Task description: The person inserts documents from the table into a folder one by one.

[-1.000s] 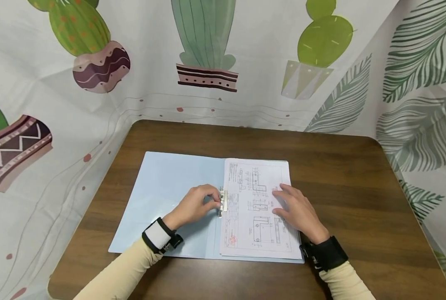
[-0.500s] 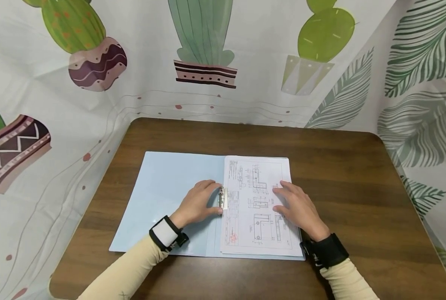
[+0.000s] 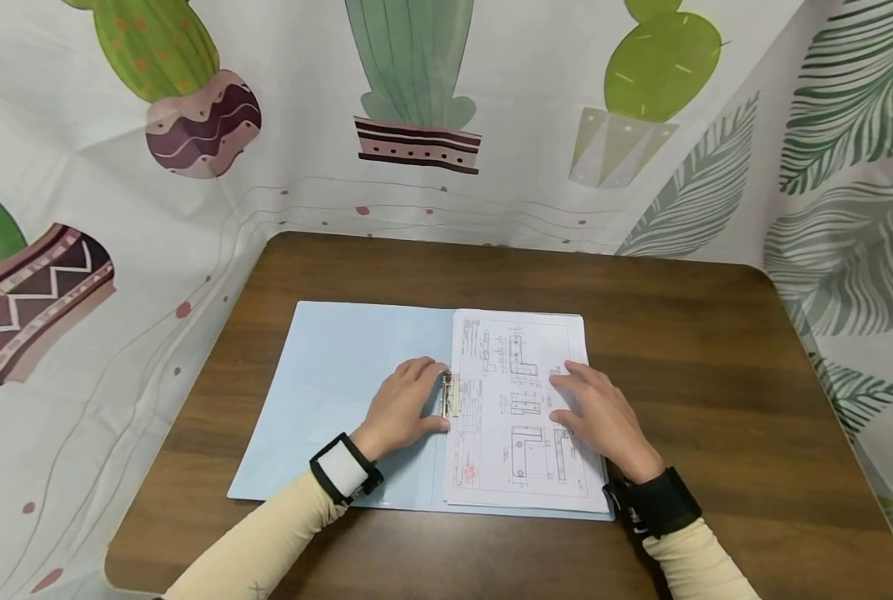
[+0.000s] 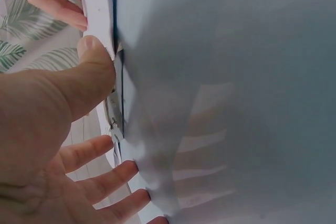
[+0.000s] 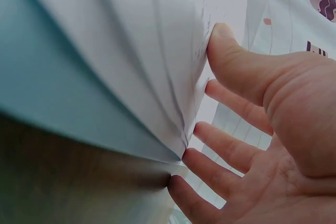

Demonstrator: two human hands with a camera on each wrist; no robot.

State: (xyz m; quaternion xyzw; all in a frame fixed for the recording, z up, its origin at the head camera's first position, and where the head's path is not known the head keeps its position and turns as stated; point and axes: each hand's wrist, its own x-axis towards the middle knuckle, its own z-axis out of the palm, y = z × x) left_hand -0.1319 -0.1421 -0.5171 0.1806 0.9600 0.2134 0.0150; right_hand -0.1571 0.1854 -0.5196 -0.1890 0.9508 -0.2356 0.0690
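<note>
A light blue folder point(image 3: 341, 392) lies open on the brown table point(image 3: 716, 375). A stack of white sheets with technical drawings point(image 3: 517, 408) fills its right half, held by a metal clip point(image 3: 448, 394) at the spine. My left hand point(image 3: 404, 408) lies flat on the folder's left half, fingers straight, its fingertips and thumb point(image 4: 92, 69) touching the clip point(image 4: 113, 116). My right hand point(image 3: 596, 417) rests flat on the sheets, fingers spread. In the right wrist view its fingers point(image 5: 226, 150) press the paper point(image 5: 157, 51) down.
Cloth printed with cacti and leaves point(image 3: 416, 108) hangs behind the table and along both sides. Bare wood lies to the right of the folder and behind it.
A second ago my left fingers curled round the clip; now they lie flat beside it, and the clip looks lower against the sheets. The right hand has stayed in place.
</note>
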